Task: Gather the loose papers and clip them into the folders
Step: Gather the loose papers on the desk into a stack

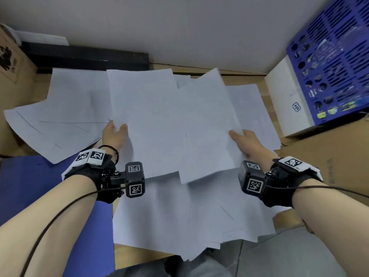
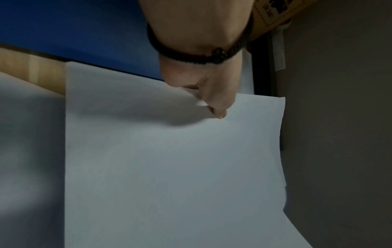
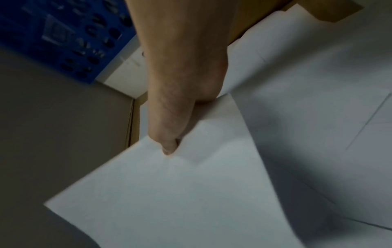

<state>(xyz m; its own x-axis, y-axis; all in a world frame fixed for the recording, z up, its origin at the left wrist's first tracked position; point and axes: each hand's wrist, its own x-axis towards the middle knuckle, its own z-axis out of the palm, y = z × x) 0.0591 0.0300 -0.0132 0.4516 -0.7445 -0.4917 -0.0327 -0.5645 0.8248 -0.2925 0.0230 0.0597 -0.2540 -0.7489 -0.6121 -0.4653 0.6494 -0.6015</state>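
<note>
Many loose white sheets (image 1: 65, 120) lie spread over the wooden table. My left hand (image 1: 114, 134) pinches the left edge of a lifted sheet (image 1: 143, 116), thumb on top; the wrist view shows the thumb (image 2: 218, 107) pressed on that paper (image 2: 169, 167). My right hand (image 1: 243, 140) pinches the right edge of another raised, tilted sheet (image 1: 207, 126), which overlaps the left one; its thumb (image 3: 167, 139) lies on the paper (image 3: 180, 193), the other fingers hidden beneath. A blue folder (image 1: 36, 186) lies at the near left, partly under papers.
A blue perforated crate (image 1: 335, 62) and a white box (image 1: 287, 100) stand at the right, on brown cardboard (image 1: 323, 156). A cardboard box (image 1: 12, 60) and a long black object (image 1: 85, 56) sit at the back left. More sheets (image 1: 189, 226) overhang the near edge.
</note>
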